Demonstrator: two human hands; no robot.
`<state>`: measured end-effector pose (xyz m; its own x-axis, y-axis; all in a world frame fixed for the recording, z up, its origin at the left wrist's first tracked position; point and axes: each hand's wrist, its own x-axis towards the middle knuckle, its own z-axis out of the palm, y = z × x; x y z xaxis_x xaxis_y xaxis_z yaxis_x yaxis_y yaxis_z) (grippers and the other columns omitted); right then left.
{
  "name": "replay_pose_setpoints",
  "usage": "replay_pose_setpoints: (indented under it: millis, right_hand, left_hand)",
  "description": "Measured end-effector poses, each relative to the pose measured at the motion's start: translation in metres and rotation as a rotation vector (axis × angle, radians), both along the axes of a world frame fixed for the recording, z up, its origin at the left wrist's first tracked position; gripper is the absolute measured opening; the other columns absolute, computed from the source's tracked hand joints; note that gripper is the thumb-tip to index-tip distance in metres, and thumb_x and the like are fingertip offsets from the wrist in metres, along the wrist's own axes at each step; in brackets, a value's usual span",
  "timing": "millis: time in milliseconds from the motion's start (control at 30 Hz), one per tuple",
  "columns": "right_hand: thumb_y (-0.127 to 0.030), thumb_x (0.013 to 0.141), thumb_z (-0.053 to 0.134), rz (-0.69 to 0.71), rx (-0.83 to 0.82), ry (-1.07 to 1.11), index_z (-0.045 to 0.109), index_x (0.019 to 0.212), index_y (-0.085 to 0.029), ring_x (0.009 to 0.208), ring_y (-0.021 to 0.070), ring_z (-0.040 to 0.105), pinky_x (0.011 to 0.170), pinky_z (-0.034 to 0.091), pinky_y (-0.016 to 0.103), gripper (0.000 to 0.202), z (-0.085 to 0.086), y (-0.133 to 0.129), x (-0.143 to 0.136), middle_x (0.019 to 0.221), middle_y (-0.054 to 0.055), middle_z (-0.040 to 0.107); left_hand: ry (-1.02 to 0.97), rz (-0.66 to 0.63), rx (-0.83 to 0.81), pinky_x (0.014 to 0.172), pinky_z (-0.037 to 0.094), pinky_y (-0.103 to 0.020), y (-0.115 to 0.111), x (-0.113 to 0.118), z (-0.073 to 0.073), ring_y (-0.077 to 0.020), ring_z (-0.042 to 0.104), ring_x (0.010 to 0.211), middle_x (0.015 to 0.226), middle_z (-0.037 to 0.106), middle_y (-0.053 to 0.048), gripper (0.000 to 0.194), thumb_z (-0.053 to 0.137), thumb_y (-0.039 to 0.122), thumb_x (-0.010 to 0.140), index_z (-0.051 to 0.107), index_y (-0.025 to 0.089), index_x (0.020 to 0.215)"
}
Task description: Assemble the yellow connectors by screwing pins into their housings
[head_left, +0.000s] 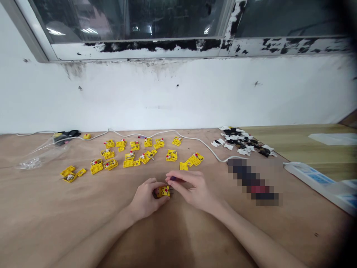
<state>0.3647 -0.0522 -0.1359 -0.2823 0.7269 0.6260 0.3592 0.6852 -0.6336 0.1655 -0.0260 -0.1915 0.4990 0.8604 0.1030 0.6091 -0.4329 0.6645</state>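
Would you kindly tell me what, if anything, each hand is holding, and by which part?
The left hand holds a yellow piece by its opposite edges. The right hand pinches a dark object, but which part of it cannot be told.

The held case [164, 193] looks like smooth plastic, the table [55, 208] like matt wood, the bag [35, 162] like crinkled, glossy plastic, the window [173, 18] like shiny glass.

Cases [171, 156] on table [69, 208], before wall [139, 95]
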Motion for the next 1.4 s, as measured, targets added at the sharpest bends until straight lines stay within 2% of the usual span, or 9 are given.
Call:
replay_pose_setpoints:
  millis: [200,300,367,500,733,933,1100,1233,1400]
  right_hand:
    - [-0.024,0.090,0.069,-0.155,-0.023,0.033,0.070,0.096,-0.021,0.071,0.0150,0.069,0.068,0.057,0.025,0.006,-0.003,0.006,-0.005,0.083,0.001,0.073]
    - [-0.028,0.085,0.076,-0.238,-0.002,0.036,0.069,0.093,-0.021,0.067,0.0157,0.067,0.066,0.057,0.027,0.013,-0.001,0.006,-0.004,0.078,0.002,0.072]
    - [-0.027,0.089,0.072,-0.187,-0.016,0.004,0.071,0.103,-0.021,0.075,0.0170,0.070,0.072,0.059,0.028,0.015,0.000,0.004,-0.001,0.087,0.004,0.075]
    - [-0.018,0.097,0.057,0.046,-0.090,0.019,0.061,0.132,-0.024,0.093,0.0165,0.073,0.084,0.061,0.030,0.036,0.003,0.000,0.005,0.110,0.006,0.075]
    - [-0.018,0.092,0.064,-0.006,0.017,-0.005,0.072,0.095,-0.022,0.072,0.0143,0.066,0.069,0.055,0.027,0.009,0.003,0.003,-0.002,0.084,0.003,0.072]
    - [-0.017,0.092,0.064,-0.141,0.076,0.076,0.070,0.093,-0.023,0.070,0.0153,0.062,0.065,0.053,0.027,0.008,-0.008,0.005,-0.009,0.081,0.003,0.068]
    - [-0.012,0.095,0.055,0.093,-0.002,0.003,0.063,0.123,-0.022,0.093,0.0171,0.067,0.084,0.056,0.030,0.031,-0.004,-0.001,-0.002,0.105,0.007,0.070]
    - [-0.013,0.096,0.057,0.181,-0.059,-0.037,0.069,0.111,-0.023,0.086,0.0145,0.067,0.077,0.054,0.026,0.022,0.002,-0.005,-0.001,0.097,0.004,0.071]
    - [-0.015,0.094,0.062,0.052,0.020,-0.005,0.073,0.095,-0.020,0.072,0.0129,0.062,0.067,0.050,0.024,0.012,-0.002,-0.005,-0.012,0.081,0.003,0.069]
  left_hand:
    - [0.017,0.020,-0.019,0.067,0.040,-0.027,-0.002,0.001,0.003,-0.0169,0.055,0.077,0.081,0.057,-0.001,0.031,0.072,0.033,0.080,0.074,0.030,0.110]
    - [0.018,0.032,-0.006,0.068,0.041,-0.028,-0.003,0.002,0.003,-0.0173,0.056,0.077,0.082,0.058,-0.001,0.030,0.072,0.033,0.080,0.074,0.029,0.109]
    - [0.019,0.039,0.007,0.068,0.041,-0.028,-0.004,0.002,0.002,-0.0177,0.056,0.077,0.082,0.059,-0.002,0.030,0.072,0.037,0.080,0.074,0.028,0.109]
    - [0.025,0.025,0.021,0.067,0.040,-0.028,-0.003,0.002,0.001,-0.0181,0.056,0.079,0.082,0.058,-0.002,0.033,0.071,0.039,0.081,0.074,0.030,0.113]
    - [0.027,0.029,0.021,0.066,0.039,-0.027,-0.003,0.002,-0.001,-0.0168,0.054,0.077,0.080,0.056,0.000,0.028,0.072,0.036,0.081,0.074,0.031,0.108]
    - [0.029,0.032,0.010,0.068,0.040,-0.028,-0.005,0.003,-0.001,-0.0182,0.056,0.079,0.084,0.058,-0.001,0.029,0.070,0.039,0.082,0.073,0.031,0.110]
    - [0.021,0.024,0.022,0.068,0.041,-0.028,-0.005,0.003,-0.003,-0.0189,0.057,0.081,0.086,0.060,-0.002,0.026,0.070,0.037,0.082,0.073,0.029,0.106]
    - [0.007,0.024,0.047,0.067,0.041,-0.026,-0.004,0.003,-0.008,-0.0173,0.057,0.079,0.084,0.060,-0.001,0.018,0.068,0.037,0.083,0.073,0.027,0.097]
    - [-0.004,0.009,0.071,0.071,0.044,-0.026,-0.003,0.003,-0.010,-0.0186,0.058,0.084,0.088,0.063,-0.002,0.017,0.066,0.037,0.085,0.072,0.027,0.097]
